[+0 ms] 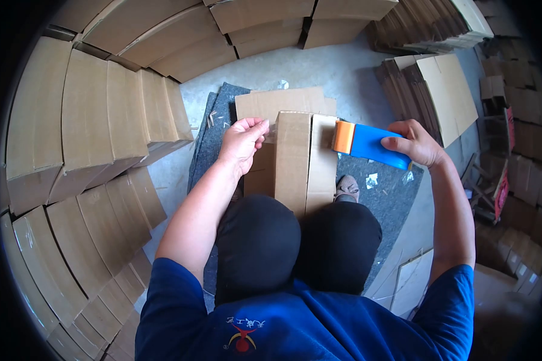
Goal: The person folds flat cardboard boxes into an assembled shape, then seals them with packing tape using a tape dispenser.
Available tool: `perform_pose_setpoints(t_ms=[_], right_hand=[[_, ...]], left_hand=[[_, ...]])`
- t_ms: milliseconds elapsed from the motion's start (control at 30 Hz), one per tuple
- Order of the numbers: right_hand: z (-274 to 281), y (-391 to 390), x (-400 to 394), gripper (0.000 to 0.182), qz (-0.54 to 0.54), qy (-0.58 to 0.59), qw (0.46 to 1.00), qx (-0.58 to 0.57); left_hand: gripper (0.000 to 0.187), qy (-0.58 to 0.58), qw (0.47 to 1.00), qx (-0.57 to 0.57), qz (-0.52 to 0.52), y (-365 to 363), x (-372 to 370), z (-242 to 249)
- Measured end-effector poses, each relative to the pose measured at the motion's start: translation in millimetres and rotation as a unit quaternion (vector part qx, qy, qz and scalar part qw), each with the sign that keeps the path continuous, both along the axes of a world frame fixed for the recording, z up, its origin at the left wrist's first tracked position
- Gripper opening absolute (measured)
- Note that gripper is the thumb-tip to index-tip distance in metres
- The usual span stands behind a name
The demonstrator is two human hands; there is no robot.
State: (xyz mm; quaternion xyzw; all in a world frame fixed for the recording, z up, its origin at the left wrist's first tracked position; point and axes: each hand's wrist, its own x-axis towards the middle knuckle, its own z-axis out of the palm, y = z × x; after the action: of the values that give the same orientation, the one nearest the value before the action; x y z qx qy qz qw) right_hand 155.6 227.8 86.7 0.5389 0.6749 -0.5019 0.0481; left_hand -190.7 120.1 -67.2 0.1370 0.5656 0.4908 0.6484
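A closed cardboard box (292, 159) stands upright between my knees, with a seam running along its top between two flaps. My right hand (417, 143) is wrapped around a blue tape dispenser (373, 145), whose orange front end is at the box's right side. On the left side of the box, my left hand (245, 143) has its thumb and fingertips pinched together. A pale, shiny strip of clear tape (271, 133) shows at those fingertips, against the box's side; its far end is hard to make out.
Stacked cartons (90, 120) rise along the left and the back. Flattened cardboard bundles (448, 96) stand at the right. A dark mat (382, 195) with scraps lies under the box and my shoe (347, 188). A flat cardboard piece (283, 98) lies behind the box.
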Motion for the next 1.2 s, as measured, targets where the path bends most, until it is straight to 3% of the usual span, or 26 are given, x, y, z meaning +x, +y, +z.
perform_pose_setpoints(t_ms=[133, 167, 233, 267, 333, 367, 400, 433, 467, 533, 567, 633, 667, 700, 800, 833, 900, 933, 1067, 1200], right_hand=[[-14.4, 2.9, 3.3, 0.068, 0.0, -0.004, 1.0, -0.022], [-16.6, 3.4, 3.9, 0.068, -0.001, -0.003, 1.0, -0.023], [-19.8, 4.5, 6.5, 0.066, 0.002, -0.004, 1.0, -0.025], [-21.3, 4.7, 7.6, 0.066, -0.002, -0.003, 1.0, -0.024], [-24.7, 4.8, 9.5, 0.065, -0.002, 0.001, 1.0, -0.023], [-26.8, 4.4, 10.9, 0.065, -0.008, 0.002, 1.0, -0.025], [-28.9, 5.5, 12.2, 0.065, -0.003, 0.002, 1.0, -0.021], [-30.1, 7.0, 13.4, 0.065, 0.003, 0.003, 1.0, -0.016], [-30.2, 7.6, 14.0, 0.065, 0.0, 0.002, 1.0, -0.017], [-28.9, 8.9, 13.4, 0.065, 0.008, 0.004, 0.999, -0.038], [-29.4, 8.3, 13.4, 0.065, 0.007, 0.004, 0.999, -0.038], [-31.0, 6.6, 14.4, 0.064, 0.003, 0.018, 0.999, -0.035], [-31.7, 6.1, 15.3, 0.064, 0.002, 0.018, 0.999, -0.034], [-32.4, 5.1, 16.3, 0.063, 0.003, 0.021, 0.999, -0.034], [-32.1, 6.6, 17.9, 0.059, 0.005, 0.026, 0.999, -0.043], [-31.7, 6.9, 17.8, 0.056, 0.007, 0.029, 0.998, -0.052], [-30.2, 6.8, 17.2, 0.055, 0.007, 0.03, 0.998, -0.051], [-30.5, 7.0, 18.0, 0.055, 0.01, 0.03, 0.998, -0.047], [-38.1, 10.7, 25.0, 0.057, 0.003, 0.066, 0.997, -0.046], [-23.8, 18.3, 42.6, 0.073, 0.013, 0.01, 0.999, -0.049]], left_hand=[[0.02, 0.068, 0.997, 0.022, 0.008, -2.8, 26.7, -16.5], [0.032, 0.11, 0.993, 0.032, -0.031, -3.8, 28.1, -19.5], [0.042, 0.303, 0.95, -0.065, -0.052, -7.2, 38.4, -15.5], [0.05, 0.187, 0.966, -0.14, -0.114, -10.4, 36.7, -12.1], [0.05, 0.257, 0.948, -0.112, -0.151, -10.0, 31.9, -41.4], [0.045, 0.453, 0.878, -0.011, -0.157, -13.2, 27.1, -46.4], [0.036, 0.497, 0.859, 0.091, -0.075, -2.7, 18.4, -59.0], [0.029, 0.456, 0.884, 0.086, -0.062, 11.2, 20.6, -10.9], [0.022, 0.455, 0.875, 0.162, -0.044, 22.1, 21.6, -2.2], [0.015, 0.535, 0.77, 0.331, -0.104, 42.3, 28.8, 18.1], [0.019, 0.543, 0.744, 0.363, -0.143, 52.8, 34.3, 28.4], [0.029, 0.501, 0.745, 0.329, -0.293, 75.5, 43.4, 40.5], [0.038, 0.483, 0.736, 0.246, -0.406, 86.7, 49.1, 49.8], [0.038, 0.482, 0.736, 0.246, -0.406, 95.9, 55.8, 53.1], [0.041, 0.404, 0.669, 0.239, -0.577, 117.0, 73.4, 50.7], [0.041, 0.402, 0.668, 0.238, -0.579, 121.4, 73.6, 47.2], [0.041, 0.251, 0.709, 0.217, -0.622, 127.1, 72.3, 43.4], [0.039, 0.237, 0.702, 0.212, -0.637, 129.0, 70.5, 43.7], [0.038, 0.207, 0.728, 0.164, -0.632, 129.5, 73.3, 40.6], [0.034, 0.234, 0.728, 0.195, -0.615, 128.9, 75.0, 36.9]])
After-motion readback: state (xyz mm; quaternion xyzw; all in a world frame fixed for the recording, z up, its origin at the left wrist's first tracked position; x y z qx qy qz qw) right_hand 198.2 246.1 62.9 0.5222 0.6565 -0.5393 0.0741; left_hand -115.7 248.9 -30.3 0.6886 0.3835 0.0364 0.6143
